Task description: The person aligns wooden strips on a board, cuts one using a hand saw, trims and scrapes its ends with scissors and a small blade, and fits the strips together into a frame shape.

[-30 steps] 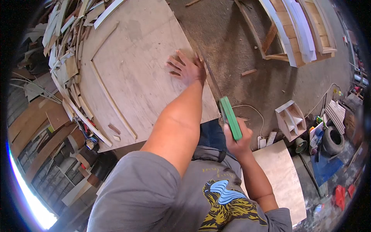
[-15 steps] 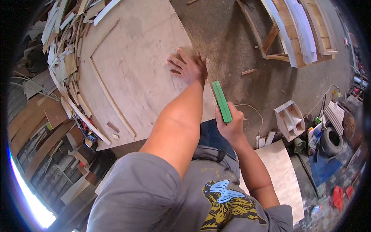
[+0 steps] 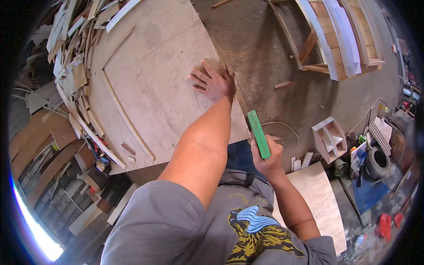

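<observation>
My left hand lies flat on a large pale plywood sheet, fingers spread and thumb close to the sheet's right edge. My right hand is closed around the green handle of what looks like a handsaw, just off that edge. The thin blade shows nearly edge-on, running from the handle up along the sheet's side toward my left thumb. Whether its teeth touch the wood cannot be made out.
Scrap wood strips pile up along the left. A thin batten lies on the sheet. Wooden frames stand at the upper right. A small divided wooden box, a cable and a tire are on the floor to the right.
My right hand has drawn the saw back toward my body and slightly right, so more of its blade shows. The left hand stays in nearly the same place on the sheet.
</observation>
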Tool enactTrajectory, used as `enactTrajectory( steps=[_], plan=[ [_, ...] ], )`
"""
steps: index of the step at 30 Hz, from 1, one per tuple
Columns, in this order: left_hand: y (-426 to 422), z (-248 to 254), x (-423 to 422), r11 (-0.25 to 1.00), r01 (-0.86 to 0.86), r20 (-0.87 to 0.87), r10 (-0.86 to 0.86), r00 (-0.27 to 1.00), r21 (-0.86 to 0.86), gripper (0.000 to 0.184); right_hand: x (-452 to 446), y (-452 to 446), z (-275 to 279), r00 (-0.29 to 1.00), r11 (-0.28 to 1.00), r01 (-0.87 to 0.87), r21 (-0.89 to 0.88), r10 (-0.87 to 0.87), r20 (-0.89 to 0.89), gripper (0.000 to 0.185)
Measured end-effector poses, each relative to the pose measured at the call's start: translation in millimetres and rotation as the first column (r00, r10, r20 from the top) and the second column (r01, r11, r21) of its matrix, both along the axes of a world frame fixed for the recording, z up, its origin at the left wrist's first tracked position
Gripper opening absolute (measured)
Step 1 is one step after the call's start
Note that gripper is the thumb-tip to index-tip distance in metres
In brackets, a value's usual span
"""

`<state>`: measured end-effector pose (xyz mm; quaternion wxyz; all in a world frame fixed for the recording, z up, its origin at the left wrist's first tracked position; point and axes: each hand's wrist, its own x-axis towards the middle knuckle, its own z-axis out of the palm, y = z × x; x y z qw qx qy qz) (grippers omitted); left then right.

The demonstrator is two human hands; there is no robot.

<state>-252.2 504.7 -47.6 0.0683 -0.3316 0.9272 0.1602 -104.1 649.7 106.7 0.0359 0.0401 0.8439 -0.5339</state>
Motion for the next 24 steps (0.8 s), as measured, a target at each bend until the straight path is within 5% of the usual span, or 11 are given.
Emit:
enactTrajectory(
  steps=[5,10,14,19,24],
  plan=[
    [-1,0,5,1.000,0.015,-0.010,-0.015,1.000,-0.013,0.087,-46,-20,-30,0.996,0.999,0.012,-0.047,-0.008,0.092,0.018],
    [1,1,1,1.000,-0.005,0.017,0.005,1.000,-0.011,0.087,0,1,8,0.997,0.998,0.038,-0.039,-0.036,0.063,0.013],
    [-2,-3,5,0.999,0.018,0.018,-0.017,1.000,-0.029,0.087,-46,-22,-36,1.000,0.997,-0.004,-0.083,0.006,0.030,0.012],
    [1,4,2,1.000,0.001,0.036,-0.001,0.999,-0.019,0.086,-15,-8,-6,0.998,0.997,0.022,-0.070,-0.017,0.068,0.013],
    [0,-1,4,0.999,0.013,-0.005,-0.013,1.000,-0.033,0.085,-51,-18,-45,0.995,0.996,0.025,-0.081,-0.017,0.101,0.014]
  ],
)
